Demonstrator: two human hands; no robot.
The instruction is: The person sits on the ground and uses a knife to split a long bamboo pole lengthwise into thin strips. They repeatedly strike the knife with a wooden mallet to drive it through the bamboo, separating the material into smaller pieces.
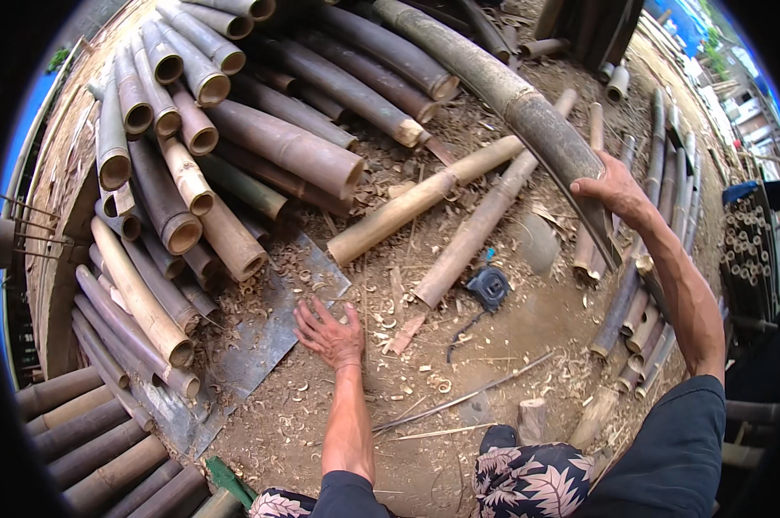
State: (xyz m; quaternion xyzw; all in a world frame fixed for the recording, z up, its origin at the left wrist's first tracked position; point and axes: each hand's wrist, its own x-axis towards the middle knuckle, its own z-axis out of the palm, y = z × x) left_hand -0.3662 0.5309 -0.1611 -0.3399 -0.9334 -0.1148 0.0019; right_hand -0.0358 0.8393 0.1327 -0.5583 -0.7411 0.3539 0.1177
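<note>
My right hand [613,188] grips a long, thick bamboo pole [511,99] near its close end, thumb on top and the other fingers partly hidden behind it. The pole slants from the top middle down to the right and seems to be split along its length at this end. My left hand [329,334] is spread open, palm down, low over the shaving-strewn ground at the edge of a grey metal sheet [278,341]; whether it touches the ground I cannot tell. Between my hands lie a pale bamboo length [424,203] and a brownish one [476,229].
Stacked bamboo lengths [286,147] fill the left and far side, cut ends toward me. More poles [653,319] lie at the right. A dark tape measure [488,287] and a thin strip [468,397] rest on the ground. A short wooden stump [532,420] stands near my foot.
</note>
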